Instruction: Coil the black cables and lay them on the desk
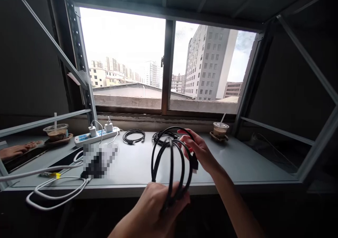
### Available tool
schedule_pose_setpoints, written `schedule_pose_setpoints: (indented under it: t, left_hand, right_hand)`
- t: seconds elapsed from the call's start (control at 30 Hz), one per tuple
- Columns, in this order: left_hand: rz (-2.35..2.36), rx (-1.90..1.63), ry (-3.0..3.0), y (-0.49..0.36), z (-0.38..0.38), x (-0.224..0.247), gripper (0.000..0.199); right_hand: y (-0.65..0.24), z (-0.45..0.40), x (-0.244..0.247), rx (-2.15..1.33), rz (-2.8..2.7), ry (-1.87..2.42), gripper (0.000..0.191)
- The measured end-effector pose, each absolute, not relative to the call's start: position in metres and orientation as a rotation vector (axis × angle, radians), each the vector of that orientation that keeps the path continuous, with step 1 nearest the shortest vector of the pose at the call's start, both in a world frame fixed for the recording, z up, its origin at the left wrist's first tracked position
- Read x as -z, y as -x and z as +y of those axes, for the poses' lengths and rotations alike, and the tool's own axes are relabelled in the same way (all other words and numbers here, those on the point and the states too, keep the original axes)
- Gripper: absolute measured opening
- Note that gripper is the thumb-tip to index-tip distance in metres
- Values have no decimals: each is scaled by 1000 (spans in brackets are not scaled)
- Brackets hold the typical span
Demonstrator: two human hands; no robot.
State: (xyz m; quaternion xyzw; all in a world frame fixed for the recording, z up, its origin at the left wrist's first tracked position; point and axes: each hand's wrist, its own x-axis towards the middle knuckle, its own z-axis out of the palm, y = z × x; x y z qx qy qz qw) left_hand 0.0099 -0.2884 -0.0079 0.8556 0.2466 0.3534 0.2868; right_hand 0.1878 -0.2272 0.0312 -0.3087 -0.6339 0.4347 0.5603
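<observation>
A black cable point(171, 167) is gathered in several loose loops in front of me, above the table's front edge. My left hand point(155, 206) is closed round the bottom of the loops. At their upper right, my right hand point(202, 151) has bent fingers gripping the same cable; its fingertips are partly hidden behind the strands. A dark connector point(195, 162) hangs just below the right hand's fingers. Beyond the loops, a second black cable coil point(155, 138) lies on the table, partly covered from view. Left of it rests another neat black cable coil point(126, 136).
A white power strip point(99, 137) with plugs stands back left, near white cables point(52, 205) overhanging the front edge. Drink cups point(220, 129) stand at both sides. Another person's hand point(13, 152) is at far left. Metal shelf posts point(86, 65) frame the table point(250, 160).
</observation>
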Motion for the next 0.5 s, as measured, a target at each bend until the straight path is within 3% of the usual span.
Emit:
schedule_pose_setpoints:
  t: [0.17, 0.3, 0.5]
  left_hand:
    - [611, -1212, -1616, 1, -276, -17, 43]
    - [446, -1101, -1460, 7, -254, -34, 64]
    - [182, -1010, -1387, -5, -210, -86, 60]
  right_hand:
    - [-217, -189, -42, -829, -1744, 994, 38]
    - [-227, -189, -34, -646, -1908, 1193, 35]
    - [-208, -180, -50, -152, -1894, 1332, 34]
